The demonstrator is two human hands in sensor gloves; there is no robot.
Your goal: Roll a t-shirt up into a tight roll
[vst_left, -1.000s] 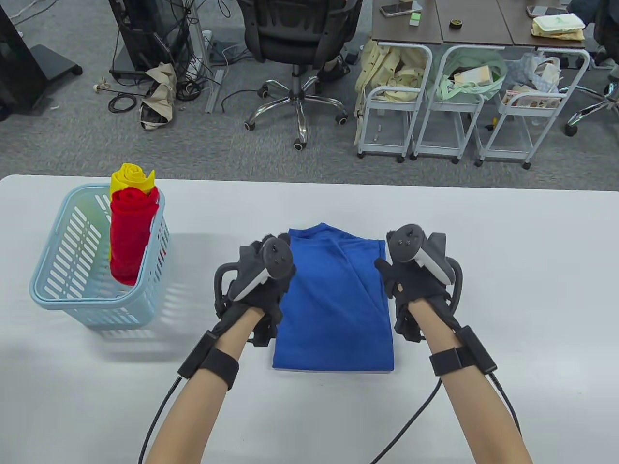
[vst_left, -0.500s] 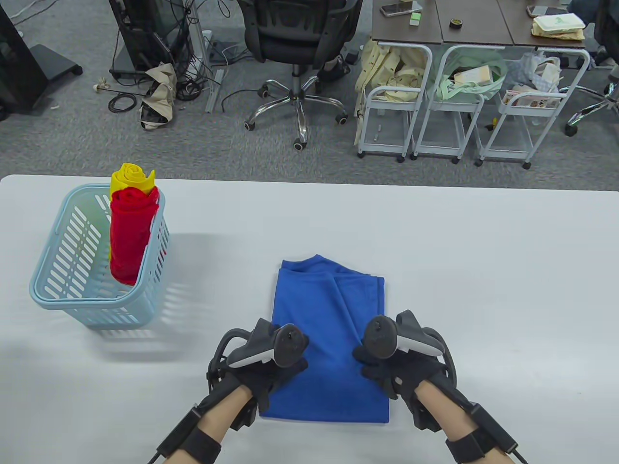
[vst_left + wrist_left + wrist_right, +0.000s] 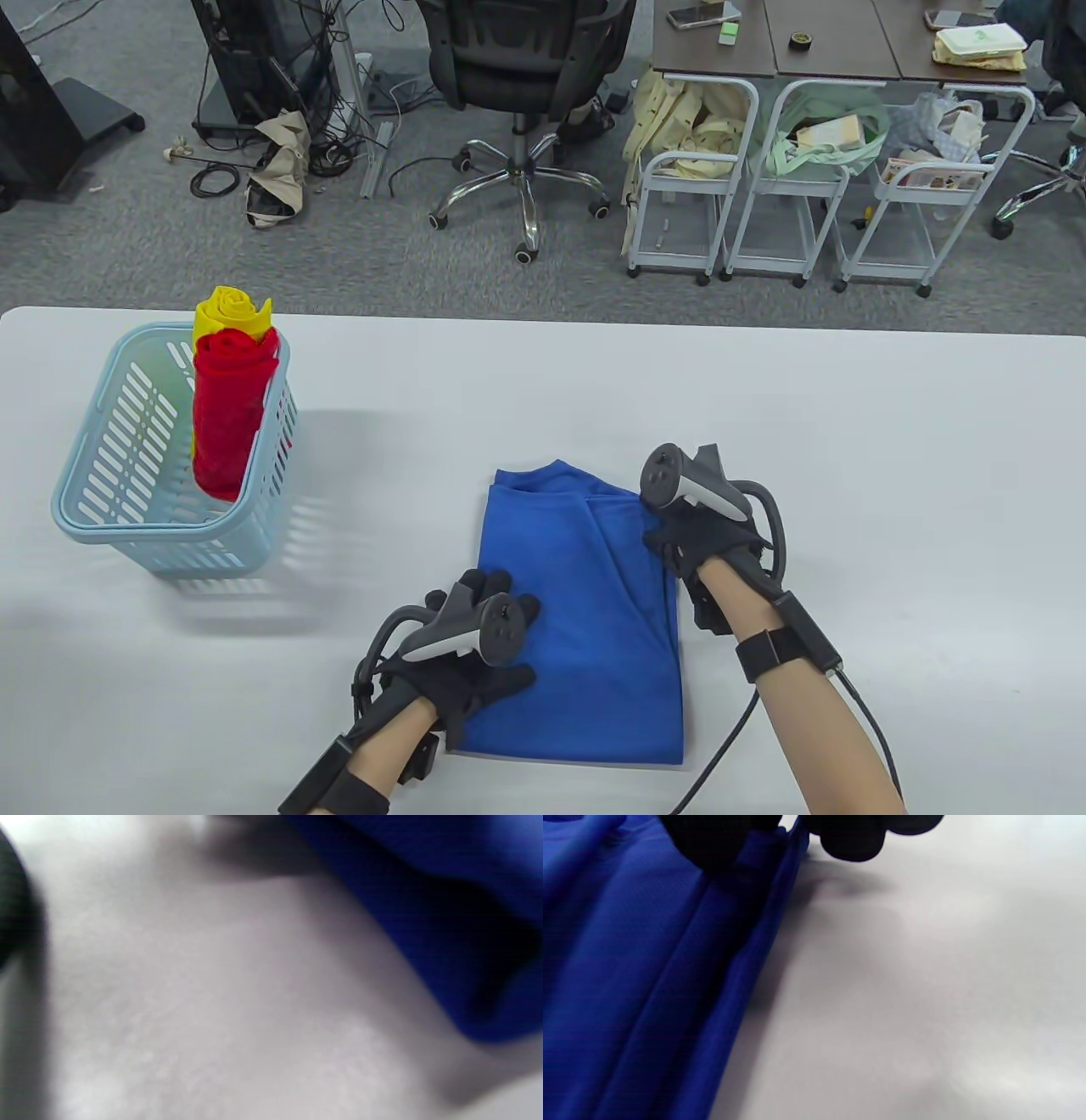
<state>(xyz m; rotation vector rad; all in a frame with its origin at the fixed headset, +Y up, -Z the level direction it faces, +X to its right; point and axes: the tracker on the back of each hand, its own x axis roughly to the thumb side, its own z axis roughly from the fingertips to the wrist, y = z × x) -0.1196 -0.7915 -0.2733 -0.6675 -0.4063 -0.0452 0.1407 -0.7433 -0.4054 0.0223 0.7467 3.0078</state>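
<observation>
Two gloved hands work a folded blue t-shirt [image 3: 585, 611] lying flat on the white worktop [image 3: 848, 475]: the left hand [image 3: 475, 662] rests spread on its near-left corner, while the right hand [image 3: 704, 539] pinches the far-right edge, its fingertips [image 3: 852, 840] dark and blurred. Rolling has apparently not begun; next, the near hem needs tucking. Behind, a basket [image 3: 110, 509] holds rolled shirts.

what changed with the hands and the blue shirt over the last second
The folded blue t-shirt was dragged toward the person. Both hands slid back with it; then the right hand moved forward again to the shirt's far right edge, while the left hand stayed low on its near left side. The shirt is not yet rolled. The basket and its rolls stayed put.
</observation>
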